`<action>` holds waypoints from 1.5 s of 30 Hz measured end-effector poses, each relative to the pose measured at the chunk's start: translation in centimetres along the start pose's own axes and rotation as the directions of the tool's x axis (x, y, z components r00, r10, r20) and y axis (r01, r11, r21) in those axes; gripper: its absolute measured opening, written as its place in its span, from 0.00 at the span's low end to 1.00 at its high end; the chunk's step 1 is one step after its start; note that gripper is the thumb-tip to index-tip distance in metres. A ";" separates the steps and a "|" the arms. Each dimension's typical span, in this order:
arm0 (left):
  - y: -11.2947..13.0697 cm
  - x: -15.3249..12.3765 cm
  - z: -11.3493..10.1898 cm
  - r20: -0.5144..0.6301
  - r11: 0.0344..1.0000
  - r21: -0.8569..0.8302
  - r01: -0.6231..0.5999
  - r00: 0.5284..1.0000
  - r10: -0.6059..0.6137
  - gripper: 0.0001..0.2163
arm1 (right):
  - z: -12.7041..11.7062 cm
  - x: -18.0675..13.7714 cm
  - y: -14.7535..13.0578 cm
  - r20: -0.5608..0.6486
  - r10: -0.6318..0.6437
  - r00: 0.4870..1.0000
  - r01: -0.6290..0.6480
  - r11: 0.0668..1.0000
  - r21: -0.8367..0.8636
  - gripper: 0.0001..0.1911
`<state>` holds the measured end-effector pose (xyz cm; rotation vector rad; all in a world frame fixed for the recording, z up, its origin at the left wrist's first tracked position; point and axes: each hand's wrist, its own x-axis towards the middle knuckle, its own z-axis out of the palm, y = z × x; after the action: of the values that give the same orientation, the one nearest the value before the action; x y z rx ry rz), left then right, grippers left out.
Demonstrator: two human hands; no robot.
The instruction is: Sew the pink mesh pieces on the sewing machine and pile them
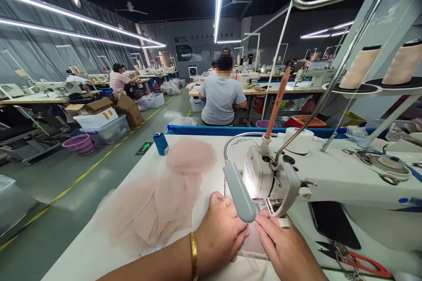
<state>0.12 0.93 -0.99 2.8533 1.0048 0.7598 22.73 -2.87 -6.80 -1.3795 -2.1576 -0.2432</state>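
Under the needle end of a white sewing machine (263, 180), a piece of pale, sheer fabric (253, 241) lies on the table. My left hand (221, 224) is left of the needle area, fingers curled down and closed on this fabric. From the other side, my right hand (278, 237) grips the fabric, thumb and fingers pressed together close to the presser area. A grey-green lamp head (240, 193) hides the needle and some fingertips. Spread to the left of my hands is a heap of sheer pink fabric (158, 206).
A blue thread spool (160, 143) stands at the table's far left. Right of my hands are a black phone (334, 224) and red-handled scissors (369, 264). An orange pencil (278, 101) stands on the machine head. Ahead, a seated person (222, 96) faces away.
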 end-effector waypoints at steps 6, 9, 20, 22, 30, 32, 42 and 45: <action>-0.4 0.6 -0.7 0.093 0.996 -0.090 0.014 0.996 -0.006 0.07 | -1.5 1.5 -1.7 -0.072 0.079 0.994 -0.074 0.995 0.070 0.18; -0.4 0.9 -1.6 0.148 0.995 -0.098 0.030 0.989 -0.015 0.05 | -2.0 1.4 -1.6 -0.057 0.057 0.997 -0.052 0.995 0.090 0.19; 1.1 -1.5 0.3 0.240 0.969 0.160 -0.188 0.960 0.147 0.02 | -4.4 1.0 -1.1 0.032 -0.156 0.987 0.137 0.936 0.324 0.12; 0.9 -0.9 0.3 0.161 0.991 0.014 -0.131 0.979 0.127 0.04 | -4.2 1.2 -1.2 0.043 -0.136 0.990 0.110 0.923 0.369 0.12; -0.6 1.7 -0.5 0.056 0.910 -0.401 0.108 0.994 -0.094 0.10 | -3.3 1.7 -1.6 -0.054 0.159 0.986 -0.107 0.842 0.528 0.11; -0.8 1.8 0.0 0.082 0.907 -0.401 0.127 0.991 -0.103 0.11 | -3.0 1.7 -1.7 -0.029 0.263 0.964 -0.197 0.787 0.585 0.11; -1.3 1.8 0.4 0.120 0.944 -0.315 0.098 0.991 -0.063 0.12 | -2.6 1.0 -2.2 0.081 0.454 0.887 -0.404 0.681 0.611 0.15; -1.3 1.3 0.5 0.046 0.964 -0.263 -0.033 0.998 0.047 0.10 | -3.1 0.7 -1.7 0.029 0.250 0.968 -0.233 0.845 0.482 0.13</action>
<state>0.45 2.76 -1.05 2.6576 0.7770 0.7537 22.11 -4.46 -3.60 -1.3115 -1.8165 0.3486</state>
